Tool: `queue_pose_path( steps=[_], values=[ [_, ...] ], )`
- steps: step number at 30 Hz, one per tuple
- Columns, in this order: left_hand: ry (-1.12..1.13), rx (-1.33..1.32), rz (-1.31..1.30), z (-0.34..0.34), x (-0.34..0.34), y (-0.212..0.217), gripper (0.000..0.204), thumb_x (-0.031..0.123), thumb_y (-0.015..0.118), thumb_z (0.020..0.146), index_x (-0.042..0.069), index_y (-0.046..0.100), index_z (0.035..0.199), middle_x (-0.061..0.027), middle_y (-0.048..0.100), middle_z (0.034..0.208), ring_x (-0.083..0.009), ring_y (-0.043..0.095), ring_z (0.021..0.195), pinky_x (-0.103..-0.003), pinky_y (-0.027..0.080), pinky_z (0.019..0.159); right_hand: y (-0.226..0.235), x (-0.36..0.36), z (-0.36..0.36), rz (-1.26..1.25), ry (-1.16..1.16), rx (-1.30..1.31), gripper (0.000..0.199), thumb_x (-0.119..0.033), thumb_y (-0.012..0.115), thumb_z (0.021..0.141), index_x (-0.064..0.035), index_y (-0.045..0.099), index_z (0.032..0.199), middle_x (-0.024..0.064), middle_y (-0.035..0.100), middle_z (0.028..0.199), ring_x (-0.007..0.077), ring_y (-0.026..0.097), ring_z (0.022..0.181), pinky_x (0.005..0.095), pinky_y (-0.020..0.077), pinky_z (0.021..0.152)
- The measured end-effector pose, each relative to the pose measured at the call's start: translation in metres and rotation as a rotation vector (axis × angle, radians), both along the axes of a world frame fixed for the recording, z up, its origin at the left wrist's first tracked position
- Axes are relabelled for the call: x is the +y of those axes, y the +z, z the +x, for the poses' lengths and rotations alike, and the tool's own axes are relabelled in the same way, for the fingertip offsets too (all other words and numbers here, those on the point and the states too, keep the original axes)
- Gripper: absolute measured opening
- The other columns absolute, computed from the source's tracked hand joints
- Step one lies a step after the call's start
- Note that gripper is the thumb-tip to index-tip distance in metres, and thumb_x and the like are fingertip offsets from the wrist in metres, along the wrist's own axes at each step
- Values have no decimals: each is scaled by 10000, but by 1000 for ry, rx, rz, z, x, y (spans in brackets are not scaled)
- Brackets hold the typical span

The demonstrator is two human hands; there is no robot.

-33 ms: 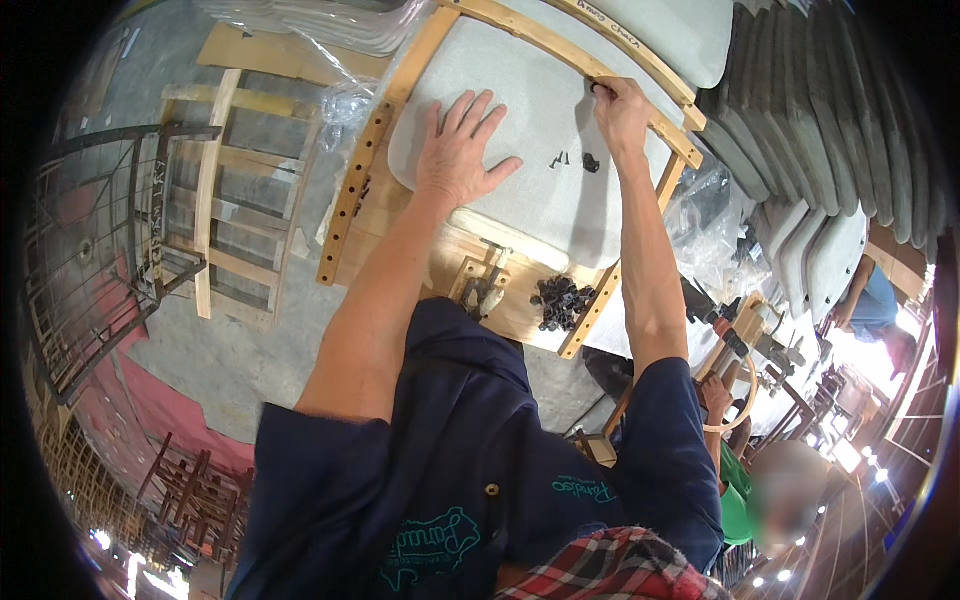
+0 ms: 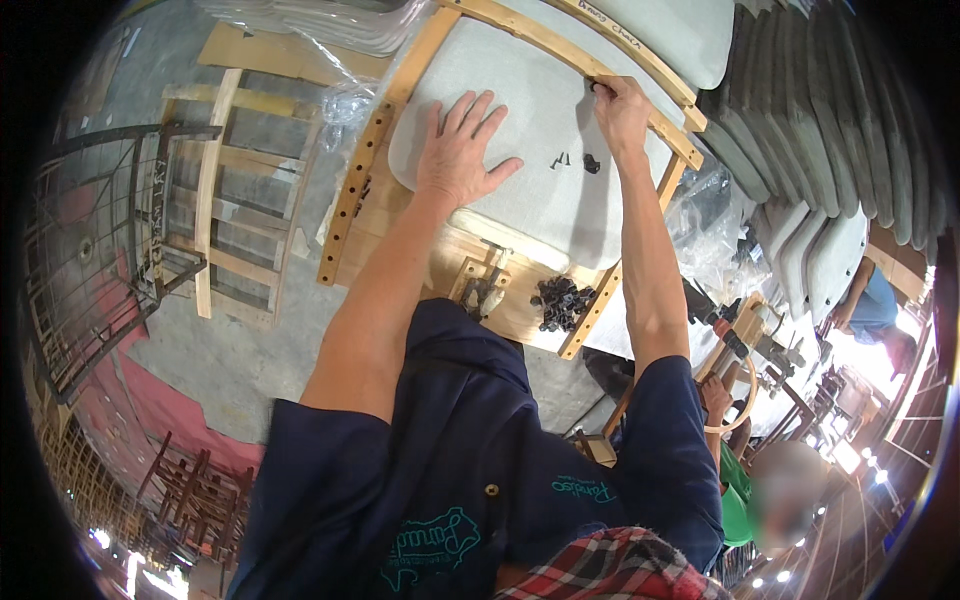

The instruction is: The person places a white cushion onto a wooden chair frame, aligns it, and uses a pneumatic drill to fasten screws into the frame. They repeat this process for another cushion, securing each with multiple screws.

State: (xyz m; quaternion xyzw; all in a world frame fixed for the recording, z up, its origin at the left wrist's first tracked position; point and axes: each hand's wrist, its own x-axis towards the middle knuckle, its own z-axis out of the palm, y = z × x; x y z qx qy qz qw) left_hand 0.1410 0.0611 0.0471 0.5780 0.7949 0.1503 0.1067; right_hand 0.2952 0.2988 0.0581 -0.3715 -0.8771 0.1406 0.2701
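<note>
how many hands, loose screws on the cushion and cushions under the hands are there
hands: 2, the left hand flat on the cushion, the right hand at the wooden frame
grey seat cushion under them: 1
small dark screws lying on the cushion: about 3
total: about 6

Seat cushion (image 2: 540, 150) lies inside the wooden chair frame (image 2: 365, 180), left hand (image 2: 462, 150) flat on it, right hand (image 2: 620, 112) at the frame's far rail. Loose screws (image 2: 575, 161) sit on the cushion between the hands. A pile of screws (image 2: 562, 300) lies nearer, on the tabletop (image 2: 520, 310). Stacked cushions (image 2: 800, 130) are to the right, a slatted frame (image 2: 225, 200) on the floor to the left.
</note>
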Motion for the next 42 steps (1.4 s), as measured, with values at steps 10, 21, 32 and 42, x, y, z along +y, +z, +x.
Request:
queue_pose_path(
  steps=[10,21,32,42],
  values=[
    [11,-43,41,-4,4,-3,803,681,578,896,179,477,1514,-51,343,1629,-249,256,1521,-561,130,1260,-2,16,-14,-55,-42,-102,118,-97,747,806,-52,776,911,160,726,941,371,705,819,440,569,784],
    [4,-17,15,-5,4,-3,811,690,567,899,199,446,1534,-45,336,1632,-247,250,1521,-563,120,1266,1,8,-9,-46,-45,-78,138,-128,755,836,-51,777,948,172,723,940,367,707,800,434,569,756],
    [-7,-13,5,-6,5,2,803,688,557,908,190,452,1529,-48,338,1629,-250,251,1519,-569,135,1261,3,6,-4,-148,-151,21,190,-178,752,856,-20,778,958,176,745,963,327,734,815,401,580,773],
    [-4,16,-2,-5,4,-2,816,702,536,915,187,443,1542,-51,322,1641,-246,234,1528,-562,141,1259,49,-70,67,-522,-118,-316,358,-322,791,852,-32,791,1062,133,779,947,224,735,828,354,573,802]
  ],
)
